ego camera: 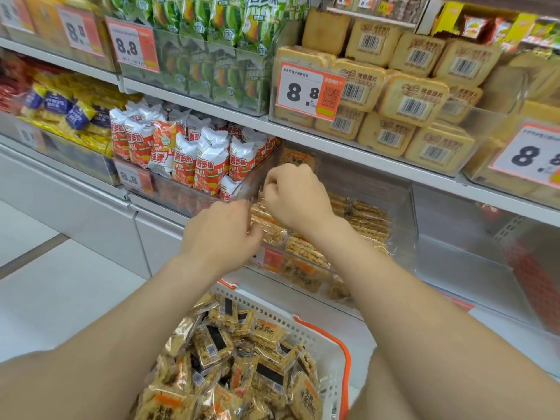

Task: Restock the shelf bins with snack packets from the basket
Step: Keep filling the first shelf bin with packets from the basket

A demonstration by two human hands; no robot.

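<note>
Holding stock: snack packets (266,377), small clear-film squares showing golden-brown, grainy crisp pieces, each with an orange-and-black printed label and a white barcode patch. They are heaped loose, at all angles, in the basket (312,331), lower centre of the frame.

Basket: white perforated plastic with an orange rim and handle, sitting between the two forearms and below the hands.

Bin (406,207): clear plastic, on the lower shelf at centre frame, directly above the basket. It is partly filled with filed packets (368,221) of the same kind, standing on edge in rows.

Left hand (222,234): centre frame, back of the hand up, at the bin's front left corner. The fingers are bent and the tips touch the nearest row of filed packets. Whether they pinch one cannot be told.

Right hand (295,195): just above and to the right of the left hand, reaching into the bin. The fingers are curled tight, knuckles up, over the top edges of the filed packets at the bin's left side. What it has hold of is hidden by the fingers.

Adjacent stock: red-and-white bags (209,159) in the bin to the left; tan toast packs (412,98) with barcodes on the shelf above, behind an "8.8" price tag (309,90).
</note>
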